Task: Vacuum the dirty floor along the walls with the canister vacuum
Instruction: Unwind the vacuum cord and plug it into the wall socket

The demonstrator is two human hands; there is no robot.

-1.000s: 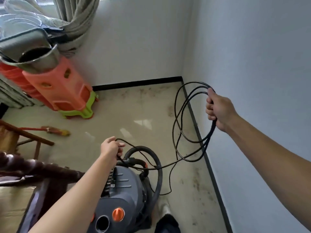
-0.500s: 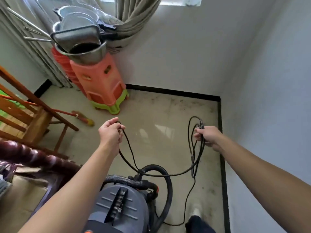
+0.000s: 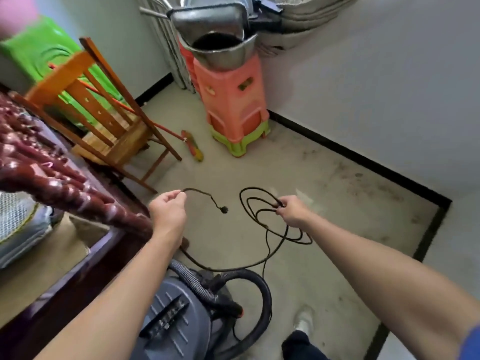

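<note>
Since the earlier frames the plug [image 3: 224,209] has come free and now dangles from the thin black cord [image 3: 255,188], pinched near its end by the left hand [image 3: 167,213]; the hands have drawn closer together. Nearest, the grey domed canister vacuum [image 3: 171,313] stands on the floor below the forearms, its ribbed hose [image 3: 192,279] curving off it. The right hand [image 3: 293,210] grips several round cord loops. Beyond: glossy, dirt-streaked floor [image 3: 298,165], black skirting [image 3: 350,157], slatted wooden chair [image 3: 104,118], stacked orange plastic stools [image 3: 231,100] bearing metal basins [image 3: 220,55].
</note>
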